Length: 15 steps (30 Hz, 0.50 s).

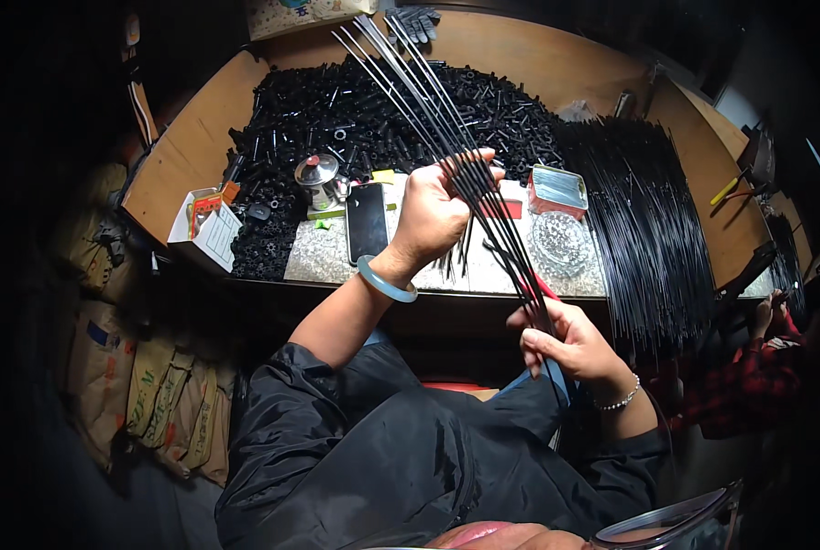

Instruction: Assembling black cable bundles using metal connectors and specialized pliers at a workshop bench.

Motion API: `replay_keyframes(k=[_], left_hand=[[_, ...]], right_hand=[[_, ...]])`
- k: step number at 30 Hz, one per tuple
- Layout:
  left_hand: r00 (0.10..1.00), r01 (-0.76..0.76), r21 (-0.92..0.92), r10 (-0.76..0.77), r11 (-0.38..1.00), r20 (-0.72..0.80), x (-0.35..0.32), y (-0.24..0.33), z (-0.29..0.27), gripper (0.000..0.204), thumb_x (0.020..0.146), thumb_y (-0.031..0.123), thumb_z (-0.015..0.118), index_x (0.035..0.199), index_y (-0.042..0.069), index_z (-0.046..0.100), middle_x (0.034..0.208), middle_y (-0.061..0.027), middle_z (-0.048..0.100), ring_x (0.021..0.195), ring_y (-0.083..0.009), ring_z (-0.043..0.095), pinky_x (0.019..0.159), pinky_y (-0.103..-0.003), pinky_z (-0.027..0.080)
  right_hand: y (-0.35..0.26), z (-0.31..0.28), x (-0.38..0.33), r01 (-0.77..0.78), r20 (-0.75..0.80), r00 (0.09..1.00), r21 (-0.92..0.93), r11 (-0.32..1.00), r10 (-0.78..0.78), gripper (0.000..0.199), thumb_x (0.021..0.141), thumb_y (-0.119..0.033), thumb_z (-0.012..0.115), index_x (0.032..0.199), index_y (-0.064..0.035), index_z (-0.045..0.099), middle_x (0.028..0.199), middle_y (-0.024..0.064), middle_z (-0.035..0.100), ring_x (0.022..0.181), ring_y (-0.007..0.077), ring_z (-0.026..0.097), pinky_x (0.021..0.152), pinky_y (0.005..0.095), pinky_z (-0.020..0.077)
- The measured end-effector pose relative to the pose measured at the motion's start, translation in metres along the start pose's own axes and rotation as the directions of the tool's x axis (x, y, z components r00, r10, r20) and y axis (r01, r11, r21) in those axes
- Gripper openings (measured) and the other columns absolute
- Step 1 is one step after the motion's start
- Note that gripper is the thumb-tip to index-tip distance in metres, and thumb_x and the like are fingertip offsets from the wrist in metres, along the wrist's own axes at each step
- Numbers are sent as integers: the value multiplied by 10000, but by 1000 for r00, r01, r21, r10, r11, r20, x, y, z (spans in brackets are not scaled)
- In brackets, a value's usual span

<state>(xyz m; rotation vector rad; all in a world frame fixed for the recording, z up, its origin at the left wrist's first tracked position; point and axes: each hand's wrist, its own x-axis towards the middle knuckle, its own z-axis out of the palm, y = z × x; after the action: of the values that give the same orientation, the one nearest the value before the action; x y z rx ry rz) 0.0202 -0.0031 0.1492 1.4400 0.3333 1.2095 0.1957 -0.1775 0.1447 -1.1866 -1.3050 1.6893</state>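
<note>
And the left hand [435, 213] wraps around a slanting bundle of black rods [499, 214], the right hand [573, 344] pinching it lower down, something red [544, 288] poking up alongside! The bundle crosses above the front edge of the bench [313, 252], black parts [313, 115] heaped behind, more rods [648, 229] lying to the right.

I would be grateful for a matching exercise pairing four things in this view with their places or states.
1. Black rectangular smartphone
2. Round clear glass dish
3. Left hand
4. Open white cardboard box

A. On the near side of a red-sided rectangular box
B. Beside the bench's left wooden wall
C. Lying left of the left wrist
D. Closed around long thin black rods

Pairs: 1-C, 2-A, 3-D, 4-B.
</note>
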Motion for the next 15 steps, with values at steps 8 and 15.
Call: replay_keyframes(k=[8,15], left_hand=[[1000,-8,85,5,996,28,-6,0,3,424,754,-87,509,1174,-47,551,1018,-134,667,938,-162,628,859,-273,490],[981,-93,226,51,970,187,-9,2,7,393,848,-1,577,1224,-68,482,1098,-162,627,1025,-197,603,895,-315,486]], right_hand=[[3,5,1,121,-42,992,109,987,-117,380,982,-199,397,1276,42,401,742,92,588,514,92,524,487,202,448],[0,11,-4,59,0,998,209,976,-60,359,993,-232,374,1232,19,467,674,63,561,449,67,441,440,186,368]])
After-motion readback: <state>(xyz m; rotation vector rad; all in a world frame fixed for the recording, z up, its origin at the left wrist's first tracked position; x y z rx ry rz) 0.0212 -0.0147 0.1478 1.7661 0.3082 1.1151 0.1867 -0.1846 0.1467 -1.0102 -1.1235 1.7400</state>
